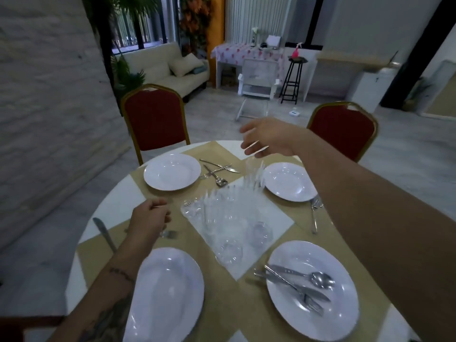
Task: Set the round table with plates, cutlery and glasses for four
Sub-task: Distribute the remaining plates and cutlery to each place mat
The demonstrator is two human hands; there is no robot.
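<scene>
The round table (pixel 111 201) carries beige placemats and white plates: far left (pixel 172 172), far right (pixel 288 181), near left (pixel 167 292), near right (pixel 291 314). A knife, spoon and fork (pixel 298 285) lie on the near right plate. Several clear glasses (pixel 232 250) stand on a white mat in the middle. My right hand (pixel 269 138) hovers open, fingers spread, just above one clear glass (pixel 254 174) beside the far right plate. My left hand (pixel 150 218) is curled over a fork (pixel 170 234); a knife (pixel 104 233) lies to its left.
Loose cutlery (pixel 217 169) lies crossed between the two far plates, and more cutlery (pixel 314 213) sits right of the far right plate. Two red chairs (pixel 155 119) (pixel 343 129) stand at the far side. A sofa, stool and side table are beyond.
</scene>
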